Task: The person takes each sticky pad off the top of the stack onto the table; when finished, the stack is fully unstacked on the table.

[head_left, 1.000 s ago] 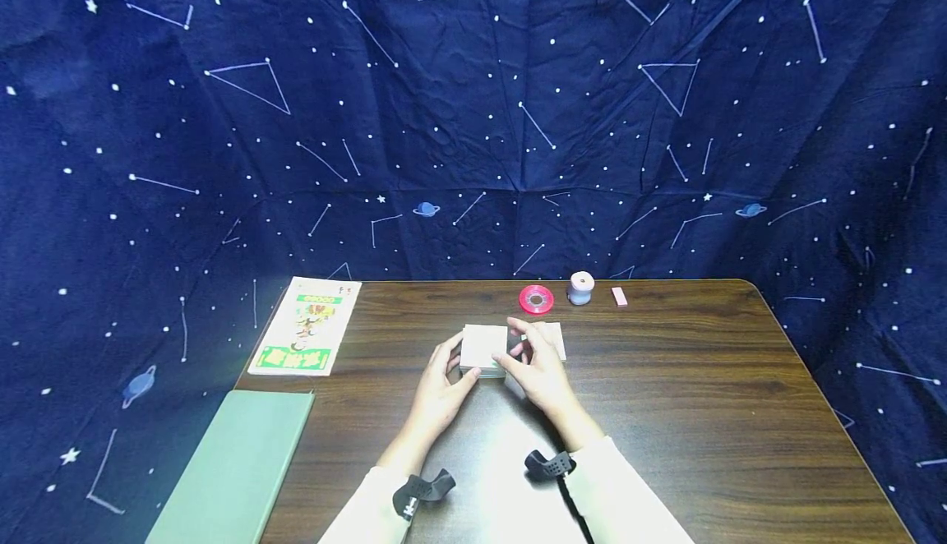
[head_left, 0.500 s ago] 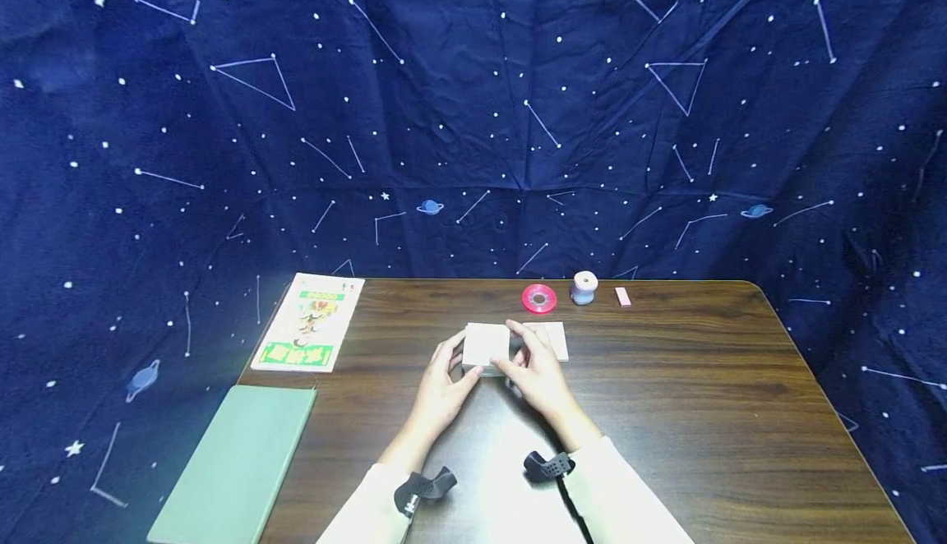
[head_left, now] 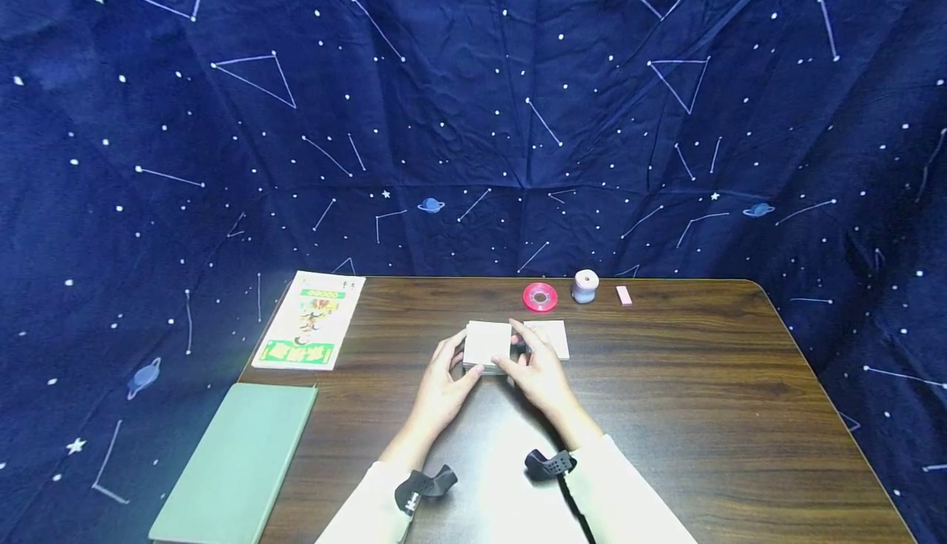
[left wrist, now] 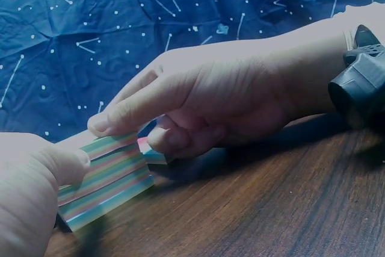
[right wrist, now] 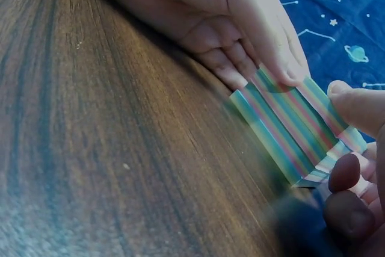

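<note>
At the red ring (head_left: 528,297)'s eight o'clock, note-paper stack (head_left: 487,342): unmoved since a second ago.
Left hand (head_left: 438,388): half-curled, still gripping from nine o'clock.
Right hand (head_left: 538,373): half-curled, thumb still pinching near five o'clock.

A hand could slide along the right side of the brown wooden table (head_left: 703,396), or between the flat green book (head_left: 237,455) and left hand (head_left: 440,388). Right of the square striped paper stack (head_left: 487,343), the right hand (head_left: 543,375) and square white pad (head_left: 557,340) block the way, a round red ring (head_left: 527,298) behind.
</note>
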The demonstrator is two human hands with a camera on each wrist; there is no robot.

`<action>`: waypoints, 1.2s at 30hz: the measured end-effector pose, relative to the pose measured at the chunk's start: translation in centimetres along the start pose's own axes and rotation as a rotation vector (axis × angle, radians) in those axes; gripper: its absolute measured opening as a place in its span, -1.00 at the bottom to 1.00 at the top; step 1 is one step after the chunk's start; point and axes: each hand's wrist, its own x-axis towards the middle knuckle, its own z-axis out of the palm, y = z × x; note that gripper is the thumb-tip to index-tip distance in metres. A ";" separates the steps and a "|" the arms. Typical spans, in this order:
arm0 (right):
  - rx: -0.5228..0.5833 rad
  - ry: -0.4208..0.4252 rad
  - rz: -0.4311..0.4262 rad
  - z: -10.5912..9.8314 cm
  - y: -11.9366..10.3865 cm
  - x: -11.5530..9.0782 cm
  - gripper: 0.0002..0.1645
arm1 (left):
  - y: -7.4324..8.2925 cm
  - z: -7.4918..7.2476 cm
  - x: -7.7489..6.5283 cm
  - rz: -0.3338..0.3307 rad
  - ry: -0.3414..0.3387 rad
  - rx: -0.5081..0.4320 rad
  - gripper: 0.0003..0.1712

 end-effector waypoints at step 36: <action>0.338 0.038 -0.182 -0.5 0.0 -0.8 -0.25 | 0.3 -0.1 0.0 -0.030 -0.013 0.086 -0.17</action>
